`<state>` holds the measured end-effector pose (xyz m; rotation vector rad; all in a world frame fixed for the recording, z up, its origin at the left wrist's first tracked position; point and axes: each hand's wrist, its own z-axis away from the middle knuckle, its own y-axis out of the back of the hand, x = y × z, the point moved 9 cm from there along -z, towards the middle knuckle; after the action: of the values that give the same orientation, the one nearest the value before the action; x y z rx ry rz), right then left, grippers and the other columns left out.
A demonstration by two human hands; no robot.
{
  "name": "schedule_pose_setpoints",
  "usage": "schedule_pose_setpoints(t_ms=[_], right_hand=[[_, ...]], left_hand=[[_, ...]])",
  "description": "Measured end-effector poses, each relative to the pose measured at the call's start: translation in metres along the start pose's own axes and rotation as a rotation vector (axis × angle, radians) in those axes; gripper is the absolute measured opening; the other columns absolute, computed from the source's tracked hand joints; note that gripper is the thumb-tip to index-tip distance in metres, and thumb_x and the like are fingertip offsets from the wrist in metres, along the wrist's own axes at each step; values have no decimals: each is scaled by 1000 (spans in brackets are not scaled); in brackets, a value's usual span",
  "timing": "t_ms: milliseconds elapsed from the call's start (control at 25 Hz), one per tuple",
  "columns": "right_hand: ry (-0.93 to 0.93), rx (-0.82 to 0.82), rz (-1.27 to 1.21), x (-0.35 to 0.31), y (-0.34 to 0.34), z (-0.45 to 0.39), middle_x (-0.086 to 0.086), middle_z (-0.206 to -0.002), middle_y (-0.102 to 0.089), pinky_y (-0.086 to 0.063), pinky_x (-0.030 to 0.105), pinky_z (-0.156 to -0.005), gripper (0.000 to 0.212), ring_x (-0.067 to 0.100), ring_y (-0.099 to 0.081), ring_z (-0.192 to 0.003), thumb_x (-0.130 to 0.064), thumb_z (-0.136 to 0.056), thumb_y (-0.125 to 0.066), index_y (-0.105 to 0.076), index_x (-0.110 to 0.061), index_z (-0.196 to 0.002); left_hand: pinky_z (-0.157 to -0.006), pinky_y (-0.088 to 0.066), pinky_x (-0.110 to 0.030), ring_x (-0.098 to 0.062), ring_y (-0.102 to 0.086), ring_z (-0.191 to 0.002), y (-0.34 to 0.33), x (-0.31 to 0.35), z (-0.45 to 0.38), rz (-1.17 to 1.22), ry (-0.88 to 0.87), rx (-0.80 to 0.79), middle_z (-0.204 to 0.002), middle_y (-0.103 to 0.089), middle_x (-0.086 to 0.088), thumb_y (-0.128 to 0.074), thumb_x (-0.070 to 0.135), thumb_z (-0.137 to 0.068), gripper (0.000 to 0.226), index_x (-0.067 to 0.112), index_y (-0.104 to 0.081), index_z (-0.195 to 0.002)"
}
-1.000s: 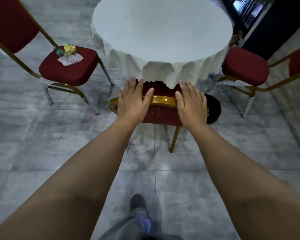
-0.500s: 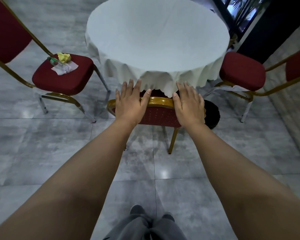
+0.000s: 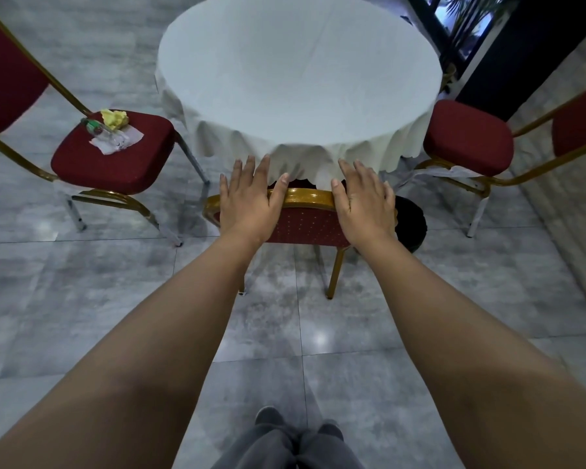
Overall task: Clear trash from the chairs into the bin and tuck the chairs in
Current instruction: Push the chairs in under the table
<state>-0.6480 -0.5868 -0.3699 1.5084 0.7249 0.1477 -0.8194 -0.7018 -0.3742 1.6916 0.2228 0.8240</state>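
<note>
Our left hand (image 3: 247,198) and right hand (image 3: 364,201) lay spread flat on the near chair (image 3: 307,211); pushing further risked snagging the tablecloth (image 3: 298,164) or knocking the bin (image 3: 411,225).

Grey tiled floor (image 3: 82,299), chairs (image 3: 115,160), clothed table (image 3: 298,69)

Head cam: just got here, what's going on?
A person has both hands flat on the gold top rail of the near chair, left hand and right hand, fingers straight. Its seat is already under the round table. The chair on the left stands pulled out, with a plastic bottle, a yellow wad and white paper on its seat. The chair on the right is also out, its seat bare. A black bin sits beside the near chair.
</note>
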Motion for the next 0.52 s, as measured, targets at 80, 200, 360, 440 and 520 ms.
schedule_pose_setpoints(t_ms=[80, 200, 360, 440, 520], right_hand=[[2, -6, 1, 0, 0, -1, 0, -163, -25, -8, 48, -122, 58, 21, -16, -151, -55, -102, -17, -27, -32, -154], [-1, -28, -2, 0, -3, 0, 0, -163, -24, -8, 46, -122, 61, 20, -16, -151, -57, -101, -15, -25, -30, -155], [-31, -47, -15, 16, -1, 10, 1, -163, -24, -7, 43, -123, 67, 19, -17, -151, -58, -101, -14, -23, -22, -156], [-65, -46, -2, 36, 2, 15, 4, -163, -25, -9, 44, -123, 67, 20, -18, -151, -56, -102, -17, -23, -17, -156], [-95, -34, 25, 62, 9, 21, 5, -163, -26, -12, 44, -123, 67, 21, -21, -150, -55, -103, -20, -23, -14, -156]], left_hand=[[-122, -1, -46, -20, -5, -151, 0, 0, 0, 4, -4, 2, -163, -18, -3, -15, 61, -98, 68, 25, -23, -155], [-122, -3, -47, -21, -7, -151, -2, 2, 1, -12, -12, -10, -163, -19, -2, -13, 62, -98, 68, 25, -24, -154], [-121, -5, -50, -22, -12, -151, -1, 7, 4, -61, -29, -34, -162, -20, -1, -11, 56, -100, 66, 23, -25, -155], [-121, -8, -50, -23, -16, -150, 1, 20, 5, -81, -104, -36, -162, -22, -3, -11, 49, -102, 61, 21, -27, -154], [-121, -10, -49, -24, -20, -149, -2, 51, 5, -133, -217, -30, -161, -24, -5, -11, 47, -103, 60, 19, -30, -153]])
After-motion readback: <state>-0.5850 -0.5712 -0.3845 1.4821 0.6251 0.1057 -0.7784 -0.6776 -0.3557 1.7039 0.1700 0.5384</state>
